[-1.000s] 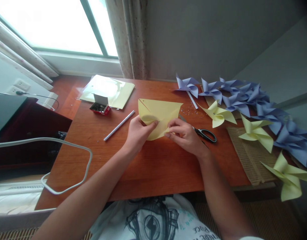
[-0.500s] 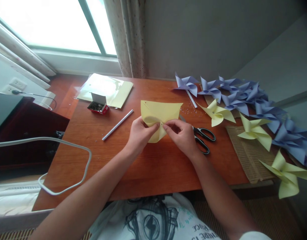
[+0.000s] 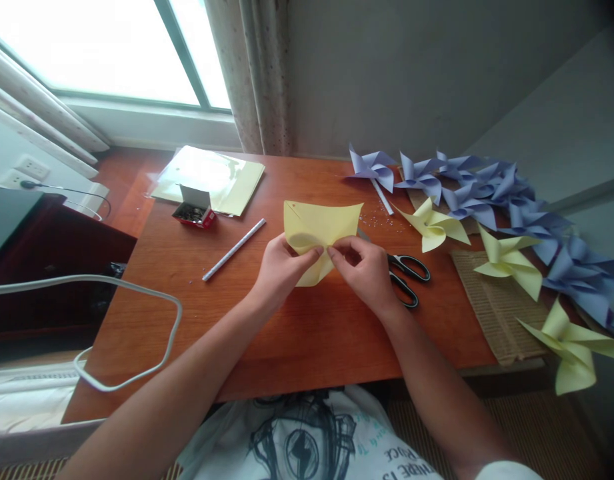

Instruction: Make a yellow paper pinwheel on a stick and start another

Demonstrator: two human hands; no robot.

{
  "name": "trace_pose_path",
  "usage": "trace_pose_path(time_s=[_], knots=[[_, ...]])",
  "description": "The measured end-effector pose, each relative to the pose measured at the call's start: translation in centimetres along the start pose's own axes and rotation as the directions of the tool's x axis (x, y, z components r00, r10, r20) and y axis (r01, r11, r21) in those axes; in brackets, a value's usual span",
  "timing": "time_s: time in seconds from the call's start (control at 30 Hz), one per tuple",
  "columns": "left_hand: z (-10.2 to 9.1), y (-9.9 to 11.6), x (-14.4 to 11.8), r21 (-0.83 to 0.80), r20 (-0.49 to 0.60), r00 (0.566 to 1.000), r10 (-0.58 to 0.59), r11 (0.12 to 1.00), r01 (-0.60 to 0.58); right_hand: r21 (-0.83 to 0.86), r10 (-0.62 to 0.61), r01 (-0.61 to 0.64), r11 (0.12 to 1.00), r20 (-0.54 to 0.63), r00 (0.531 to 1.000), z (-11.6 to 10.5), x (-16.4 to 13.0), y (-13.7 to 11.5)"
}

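1. Head view, the hands: my left hand [image 3: 281, 267] and my right hand [image 3: 367, 270] meet at the middle of the yellow sheet [image 3: 319, 230]. Both are closed in a pinch on the paper, fingertips almost touching each other.

2. Head view, the sheet: it lies on the table [image 3: 297, 333], just in front of me, near the centre. Its far corners are flat and spread. One flap is curled in to the middle, under my left fingers. The near corner points toward me, partly under the hands.

3. Head view, what is near: the scissors [image 3: 407, 273] lie just beside my right hand, blades hidden behind it. A white stick [image 3: 234, 250] lies apart to the left. Further left is a small box [image 3: 194, 212] of pins, open, and a pack of paper [image 3: 211, 177] behind it.

4. Head view, how far: I judge this pinwheel is about half made. The cuts seem done and one or two tips are brought to the centre; the other tips are not folded in, and the stick is not attached. At the right edge, many finished pinwheels lie in a row, the purple ones [image 3: 491, 190] and the yellow ones [image 3: 509, 263].
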State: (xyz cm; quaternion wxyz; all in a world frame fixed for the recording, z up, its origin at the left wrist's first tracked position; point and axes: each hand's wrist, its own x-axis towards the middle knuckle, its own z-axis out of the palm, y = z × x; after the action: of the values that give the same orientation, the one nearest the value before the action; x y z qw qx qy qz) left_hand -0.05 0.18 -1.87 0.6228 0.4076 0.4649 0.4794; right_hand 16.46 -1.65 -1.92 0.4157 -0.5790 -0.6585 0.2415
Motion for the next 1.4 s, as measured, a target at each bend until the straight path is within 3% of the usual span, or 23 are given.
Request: trace_pose_path(time_s=[0.3,0.5,0.7,0.97,1.07,1.17,1.3,1.4], knots=[[0.0,-0.1,0.1,0.012,0.028,1.0,0.011,1.0,-0.011,-0.043,-0.001,0.0,0.999,-0.016,1.0,0.0,0.0,0.0],[-0.2,0.0,0.1,0.001,-0.015,1.0,0.022,1.0,-0.022,0.052,0.01,-0.01,0.999,0.0,1.0,-0.1,-0.1,-0.2],[-0.3,0.1,0.1,-0.096,-0.009,0.996,-0.084,0.992,0.083,0.102,0.075,-0.047,0.994,-0.295,0.953,-0.6,0.5,1.0],[-0.3,-0.1,0.1,-0.128,0.011,0.99,-0.143,0.981,0.144,0.315,0.137,-0.019,0.949,-0.356,0.924,-0.1,0.9,2.1],[-0.2,-0.1,0.1,-0.129,-0.005,0.991,-0.133,0.983,0.132,0.243,0.039,0.069,0.967,-0.412,0.91,-0.3,0.5,1.0],[-0.2,-0.1,0.0,-0.123,-0.014,0.993,-0.121,0.985,0.119,0.039,-0.152,0.183,0.982,-0.406,0.901,-0.6,0.0,0.1],[-0.2,-0.2,0.0,-0.096,-0.027,0.993,-0.117,0.989,0.114,-0.169,-0.408,0.373,0.912,-0.295,0.864,-0.9,-0.4,0.0],[-0.3,-0.1,0.0,-0.072,-0.023,0.995,-0.094,0.993,0.092,-0.212,-0.501,0.464,0.86,-0.181,0.846,-0.9,-0.3,0.5]])
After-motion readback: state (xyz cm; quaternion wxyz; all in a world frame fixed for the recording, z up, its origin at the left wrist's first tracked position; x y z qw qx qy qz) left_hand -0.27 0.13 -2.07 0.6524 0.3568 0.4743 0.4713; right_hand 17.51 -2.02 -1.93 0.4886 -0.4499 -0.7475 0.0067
